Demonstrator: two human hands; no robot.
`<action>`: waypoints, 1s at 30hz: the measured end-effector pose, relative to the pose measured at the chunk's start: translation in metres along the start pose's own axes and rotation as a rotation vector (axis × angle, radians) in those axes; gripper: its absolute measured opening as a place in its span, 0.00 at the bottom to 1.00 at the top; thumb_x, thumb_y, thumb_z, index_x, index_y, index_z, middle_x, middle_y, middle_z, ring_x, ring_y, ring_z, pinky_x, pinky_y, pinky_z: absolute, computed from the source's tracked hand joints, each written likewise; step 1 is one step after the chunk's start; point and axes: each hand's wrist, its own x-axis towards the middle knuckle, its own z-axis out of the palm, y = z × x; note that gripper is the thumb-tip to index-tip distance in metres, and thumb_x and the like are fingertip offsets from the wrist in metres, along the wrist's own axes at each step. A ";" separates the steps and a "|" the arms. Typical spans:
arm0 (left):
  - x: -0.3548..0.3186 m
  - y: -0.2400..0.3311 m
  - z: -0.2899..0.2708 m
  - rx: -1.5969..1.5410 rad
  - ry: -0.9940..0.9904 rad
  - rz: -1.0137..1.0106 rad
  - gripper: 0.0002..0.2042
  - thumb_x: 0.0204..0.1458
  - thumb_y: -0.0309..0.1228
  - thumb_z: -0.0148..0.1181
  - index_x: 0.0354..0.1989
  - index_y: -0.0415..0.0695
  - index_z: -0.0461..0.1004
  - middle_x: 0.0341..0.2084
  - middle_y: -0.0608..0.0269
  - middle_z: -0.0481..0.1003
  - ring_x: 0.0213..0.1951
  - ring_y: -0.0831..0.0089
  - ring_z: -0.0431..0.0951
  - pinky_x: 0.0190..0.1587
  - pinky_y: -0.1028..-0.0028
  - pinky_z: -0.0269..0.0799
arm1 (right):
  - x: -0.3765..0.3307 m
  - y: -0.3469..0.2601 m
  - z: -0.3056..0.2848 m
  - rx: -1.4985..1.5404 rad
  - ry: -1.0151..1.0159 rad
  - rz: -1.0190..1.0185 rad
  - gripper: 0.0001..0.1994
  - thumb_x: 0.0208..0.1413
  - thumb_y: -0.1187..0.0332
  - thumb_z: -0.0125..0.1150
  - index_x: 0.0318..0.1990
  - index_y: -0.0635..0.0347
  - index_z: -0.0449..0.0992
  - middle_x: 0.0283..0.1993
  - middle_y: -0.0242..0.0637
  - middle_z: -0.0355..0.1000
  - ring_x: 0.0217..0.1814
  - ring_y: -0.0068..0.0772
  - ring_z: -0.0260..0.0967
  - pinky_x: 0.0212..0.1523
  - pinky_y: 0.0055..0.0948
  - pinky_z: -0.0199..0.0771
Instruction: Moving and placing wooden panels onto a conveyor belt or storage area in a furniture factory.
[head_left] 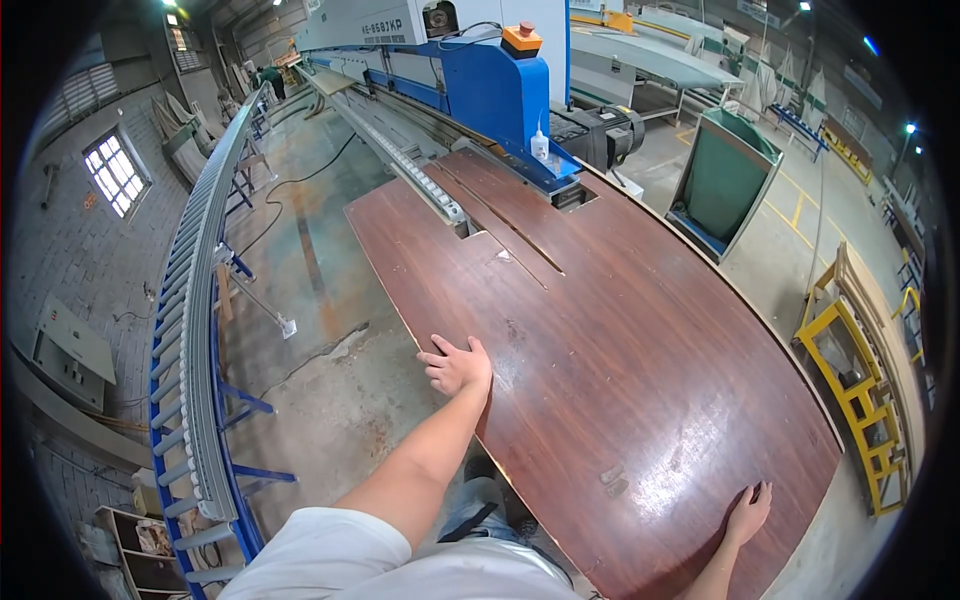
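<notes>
In front of me lies a large reddish-brown wood-grain board (620,350), forming a table surface around the end of a long machine. My left hand (460,368) rests on its left edge, fingers spread and pointing away from my body. Toward the lower right, my right hand (748,515) lies on the board with its fingers stretched out. Neither hand holds anything. A narrow slot (510,230) runs through the far part of the board, beside a segmented metal track (410,175).
A blue machine housing (500,100) carries an orange box with a red button (522,38). A white bottle (540,145) stands beside it. Along my left runs a roller conveyor (190,340). At right are a green-lined cart (725,180) and a yellow frame (855,380).
</notes>
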 end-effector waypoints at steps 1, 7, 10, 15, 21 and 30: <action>0.000 0.000 -0.001 -0.006 -0.002 0.000 0.38 0.56 0.57 0.49 0.73 0.54 0.52 0.71 0.40 0.46 0.59 0.53 0.65 0.58 0.60 0.64 | 0.000 0.000 0.000 0.002 0.002 0.003 0.21 0.62 0.63 0.53 0.60 0.64 0.71 0.69 0.45 0.62 0.71 0.46 0.58 0.71 0.42 0.54; -0.001 0.000 0.000 0.022 0.012 -0.014 0.38 0.56 0.58 0.49 0.73 0.54 0.52 0.71 0.40 0.47 0.59 0.52 0.65 0.58 0.59 0.64 | -0.005 -0.005 -0.007 0.057 0.023 -0.011 0.21 0.61 0.63 0.55 0.58 0.65 0.72 0.68 0.46 0.64 0.69 0.49 0.60 0.69 0.42 0.56; -0.002 0.001 -0.001 0.029 0.017 0.001 0.38 0.56 0.58 0.49 0.73 0.54 0.53 0.71 0.41 0.47 0.59 0.52 0.66 0.57 0.59 0.65 | 0.000 -0.002 0.000 0.021 0.069 -0.041 0.20 0.60 0.64 0.55 0.57 0.66 0.73 0.66 0.48 0.65 0.67 0.49 0.63 0.66 0.40 0.60; -0.006 0.004 -0.003 0.040 0.001 0.000 0.38 0.56 0.58 0.48 0.73 0.54 0.53 0.71 0.41 0.47 0.59 0.51 0.66 0.57 0.58 0.65 | -0.001 0.004 0.001 0.033 0.086 -0.042 0.21 0.60 0.64 0.55 0.58 0.66 0.73 0.66 0.47 0.66 0.67 0.50 0.63 0.67 0.40 0.60; -0.003 0.002 -0.001 0.020 -0.023 -0.008 0.37 0.57 0.59 0.46 0.73 0.56 0.51 0.72 0.41 0.46 0.63 0.49 0.63 0.60 0.53 0.63 | -0.002 0.004 0.001 0.044 0.048 -0.007 0.20 0.61 0.63 0.55 0.58 0.63 0.72 0.67 0.46 0.65 0.69 0.47 0.60 0.72 0.43 0.53; -0.002 0.004 -0.003 0.018 -0.037 -0.013 0.37 0.58 0.59 0.46 0.73 0.55 0.51 0.71 0.40 0.46 0.64 0.48 0.62 0.61 0.53 0.63 | -0.001 -0.002 0.001 0.054 0.060 -0.010 0.20 0.60 0.63 0.55 0.58 0.63 0.72 0.66 0.46 0.66 0.69 0.47 0.61 0.71 0.43 0.54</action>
